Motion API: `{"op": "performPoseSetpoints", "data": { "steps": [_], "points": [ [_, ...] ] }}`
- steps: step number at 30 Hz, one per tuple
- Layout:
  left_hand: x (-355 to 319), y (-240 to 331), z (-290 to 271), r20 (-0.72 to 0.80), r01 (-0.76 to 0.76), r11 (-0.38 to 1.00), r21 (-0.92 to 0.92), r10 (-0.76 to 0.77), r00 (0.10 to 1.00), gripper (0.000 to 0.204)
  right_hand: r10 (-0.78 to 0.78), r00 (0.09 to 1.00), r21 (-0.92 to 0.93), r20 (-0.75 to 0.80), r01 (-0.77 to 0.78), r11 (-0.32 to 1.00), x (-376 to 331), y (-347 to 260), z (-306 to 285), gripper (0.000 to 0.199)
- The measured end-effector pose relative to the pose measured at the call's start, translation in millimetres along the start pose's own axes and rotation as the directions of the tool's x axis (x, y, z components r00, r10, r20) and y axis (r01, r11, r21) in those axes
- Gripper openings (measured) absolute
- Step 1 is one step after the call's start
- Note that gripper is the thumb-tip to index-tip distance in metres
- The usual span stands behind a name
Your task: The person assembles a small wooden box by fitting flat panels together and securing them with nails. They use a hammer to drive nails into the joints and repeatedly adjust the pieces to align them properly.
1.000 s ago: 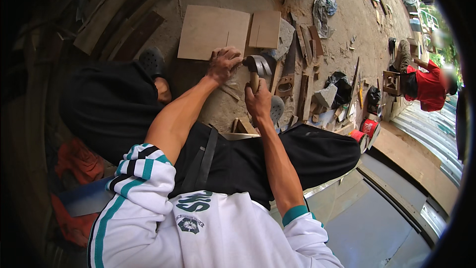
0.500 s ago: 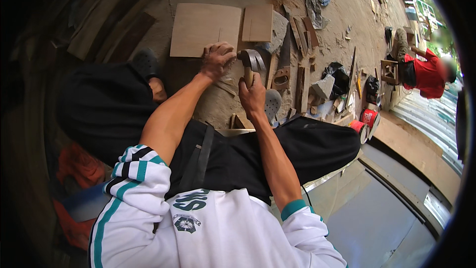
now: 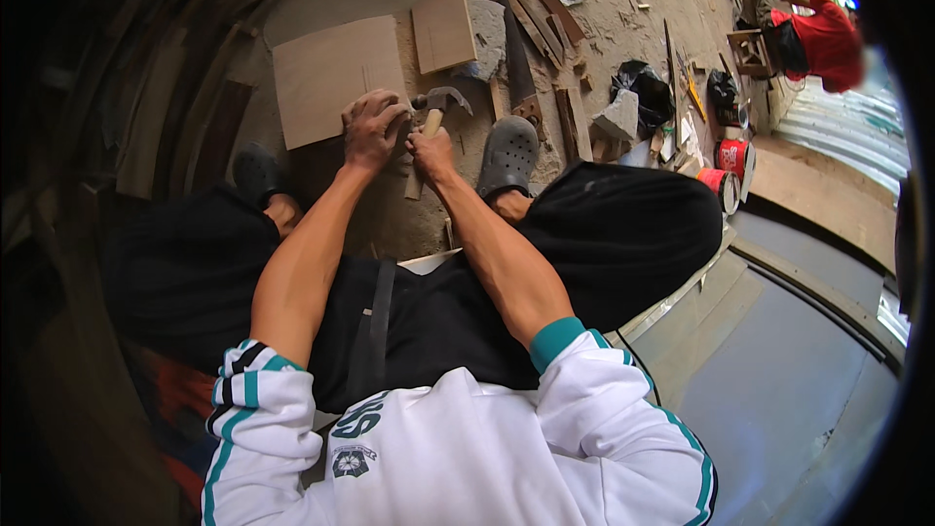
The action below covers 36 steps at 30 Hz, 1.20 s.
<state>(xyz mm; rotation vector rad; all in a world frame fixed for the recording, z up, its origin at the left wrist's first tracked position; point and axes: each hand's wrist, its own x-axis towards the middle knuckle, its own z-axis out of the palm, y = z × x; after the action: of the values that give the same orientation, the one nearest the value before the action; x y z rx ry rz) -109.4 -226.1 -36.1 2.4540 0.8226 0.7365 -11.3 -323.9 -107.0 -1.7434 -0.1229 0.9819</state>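
1. Right grip (image 3: pixel 431 150): from my end I see it closed around the wooden handle of a hammer (image 3: pixel 436 98), just below the steel head. The claw points away to the right and the striking face is turned toward the other hand.

2. Left grip (image 3: pixel 372 132): fingers bent, lying over the lower right corner of the large board (image 3: pixel 329 78). I cannot tell whether they pinch something small or simply press there, since the knuckles hide the tips.

3. What has just changed: compared with half a second ago, the right fist and hammer have come in closer to the left fingers. The left hand also covers more of the board than it did. My view has swung too, so everything sits differently in frame, and the right clog (image 3: pixel 508 156) now shows almost whole.

4. Where things are: the large board lies flat on the ground (image 3: pixel 612 39) beyond the hands, with thin dark lines on its face. The smaller board (image 3: pixel 441 31) is just to its right; the gap between them looks slightly wider, though the turned view may cause that. A handsaw (image 3: pixel 519 60) lies further right, near the clog.

5. What it means for the work: I judge that both hands are now gathered at one spot by the board's corner, with little clearance between steel and fingertips, so control there matters more than force.
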Motion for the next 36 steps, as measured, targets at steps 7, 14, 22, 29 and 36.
{"op": "performPoseSetpoints", "data": {
  "steps": [7, 14, 22, 29, 36],
  "points": [
    [-4, -3, 2, 0.019, -0.019, 0.999, 0.04, 0.018, 1.0, 0.017, 0.058, 0.986, -0.044, -0.154, -0.066, 0.997, -7, -5, 28, 0.034],
    [-1, -1, 3, -0.009, -0.043, 0.998, 0.052, 0.044, 0.999, 0.017, 0.054, 0.982, -0.118, -0.18, -0.076, 0.99, -16, -24, 33, 0.036],
    [7, -7, 4, -0.054, 0.03, 0.999, 0.04, -0.028, 0.998, 0.014, -0.008, 0.997, -0.181, -0.075, -0.006, 0.983, -2, -30, 32, 0.04],
    [14, -5, -4, -0.018, -0.005, 0.999, 0.033, 0.006, 1.0, 0.015, 0.034, 0.999, 0.316, 0.019, -0.038, 0.948, -5, -29, 3, 0.019],
    [12, -11, -2, -0.032, -0.031, 0.998, 0.055, 0.033, 0.999, 0.013, -0.073, 0.997, -0.066, 0.03, 0.075, 0.995, -31, -79, -43, 0.027]
  ]
}}
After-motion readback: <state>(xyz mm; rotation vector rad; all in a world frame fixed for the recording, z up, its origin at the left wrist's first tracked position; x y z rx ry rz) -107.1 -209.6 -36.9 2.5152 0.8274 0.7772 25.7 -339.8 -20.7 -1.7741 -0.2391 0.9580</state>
